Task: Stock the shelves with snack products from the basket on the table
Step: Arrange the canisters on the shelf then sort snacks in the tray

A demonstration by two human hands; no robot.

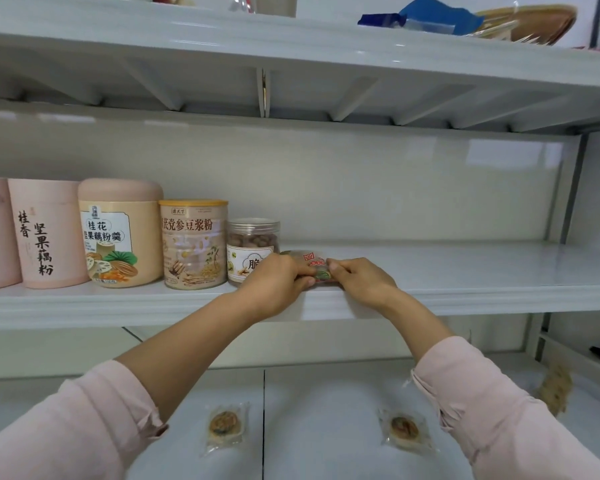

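In the head view, the snack packet [314, 264] is just to the right of the clear nut jar [253, 242], low over the front part of the middle shelf [465, 271]. The left hand [278, 282] pinches its end nearest the jar and the right hand [361, 277] pinches the far end, fingers curled round the wrapper on both sides.

The likeliest slip is at the jar. The left hand's knuckles lie right against its front, so a push inward or leftward could shove it into the orange-lidded tin [194, 244] on the jar's left. The packet also sits near the shelf's front lip. Let go there, it could slide off towards the two wrapped pastries [224, 426] on the shelf below the jar.

The hands cover most of the packet, so only a strip of red print and a greenish patch show, and I cannot tell whether it already rests on the shelf. The left hand hides part of the jar's label. The basket and table are out of view.
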